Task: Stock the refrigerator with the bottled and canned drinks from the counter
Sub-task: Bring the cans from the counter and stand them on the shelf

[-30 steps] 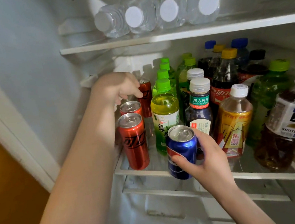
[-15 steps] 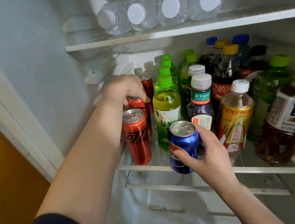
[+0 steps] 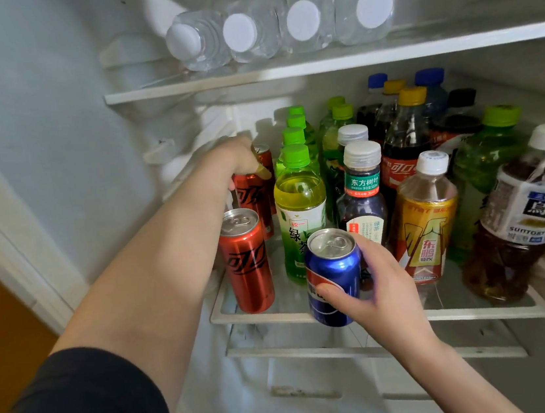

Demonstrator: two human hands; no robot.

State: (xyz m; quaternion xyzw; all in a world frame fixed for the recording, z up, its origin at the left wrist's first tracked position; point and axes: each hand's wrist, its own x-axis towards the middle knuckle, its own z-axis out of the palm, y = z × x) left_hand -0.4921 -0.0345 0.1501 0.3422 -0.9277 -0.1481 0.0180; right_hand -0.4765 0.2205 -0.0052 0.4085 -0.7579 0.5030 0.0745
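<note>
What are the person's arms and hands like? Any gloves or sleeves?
No gloves. The left hand and right hand are bare, and no rings or watch show. A dark sleeve covers the left arm above the elbow. The right arm is bare as far as the picture shows.

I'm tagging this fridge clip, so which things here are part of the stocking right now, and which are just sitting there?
In the job:
blue can, held by the right hand at the middle shelf front rim
second red can, gripped by the left hand

Just sitting:
front red can
green tea bottle
four water bottles lying on the upper shelf
</note>
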